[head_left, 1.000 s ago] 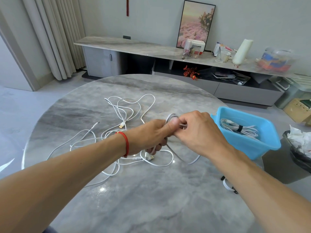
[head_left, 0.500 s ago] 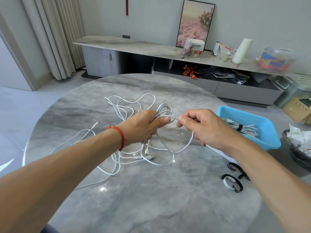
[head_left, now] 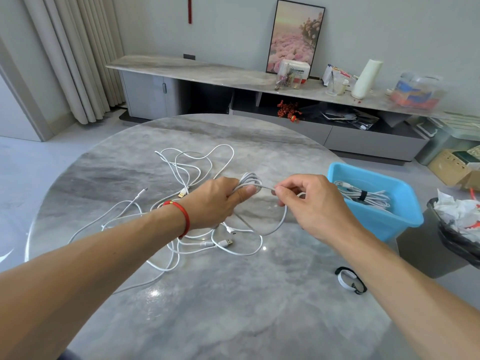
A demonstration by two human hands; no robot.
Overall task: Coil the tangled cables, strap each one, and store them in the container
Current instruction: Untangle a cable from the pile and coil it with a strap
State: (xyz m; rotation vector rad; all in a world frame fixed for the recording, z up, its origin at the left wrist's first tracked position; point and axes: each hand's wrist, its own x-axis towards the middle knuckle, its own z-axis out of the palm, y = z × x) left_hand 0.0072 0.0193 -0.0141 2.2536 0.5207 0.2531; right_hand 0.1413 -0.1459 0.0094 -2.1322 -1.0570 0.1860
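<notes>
My left hand (head_left: 219, 201), with a red string at the wrist, grips a small coil of white cable (head_left: 250, 179) above the round marble table (head_left: 233, 307). My right hand (head_left: 311, 203) pinches the same cable a short way to the right, and a loose loop (head_left: 272, 229) hangs between the two hands. A tangle of white cables (head_left: 187, 172) lies on the table behind and under my left arm. The blue container (head_left: 389, 222) stands at the table's right edge and holds one coiled, strapped cable (head_left: 363, 197).
Black and white straps (head_left: 349, 279) lie on the table by my right forearm. A bin with a black bag (head_left: 457, 235) stands on the floor to the right. A long sideboard (head_left: 233, 71) with clutter runs along the far wall.
My hands were pressed together at the coil; the right hand has drawn away to the right, pulling out a length of cable, and the hanging loop has shifted with it.
</notes>
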